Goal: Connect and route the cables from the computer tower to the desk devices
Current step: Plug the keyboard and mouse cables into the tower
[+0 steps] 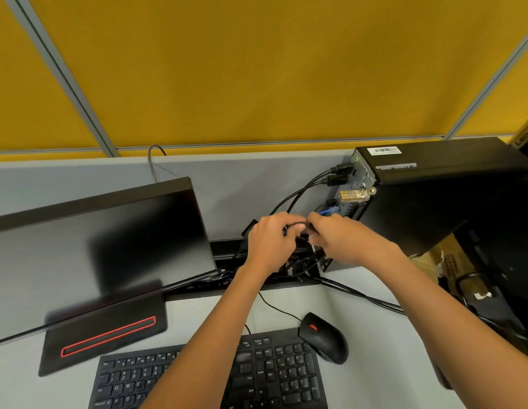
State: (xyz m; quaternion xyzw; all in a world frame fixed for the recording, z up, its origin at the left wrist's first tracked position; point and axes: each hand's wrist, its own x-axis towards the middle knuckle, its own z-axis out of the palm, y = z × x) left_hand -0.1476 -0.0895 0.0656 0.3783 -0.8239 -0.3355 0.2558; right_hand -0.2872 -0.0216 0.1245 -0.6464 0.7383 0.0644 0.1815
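Head view, item 1: left hand (270, 240) & right hand (333, 234), both grips curled, pinching one black cable (296, 224) between them, over the cable slot at the counter (360, 385) rear.
Item 2: computer tower (439, 190), rear ports facing left, several plugs already in; cable held just beside its lower ports.
Item 3: monitor (100, 240), keyboard (274, 370), mouse (323, 338) nearer me.
My call: I'd keep slack short, sight the port, square the plug before pushing; connector type too small to tell.
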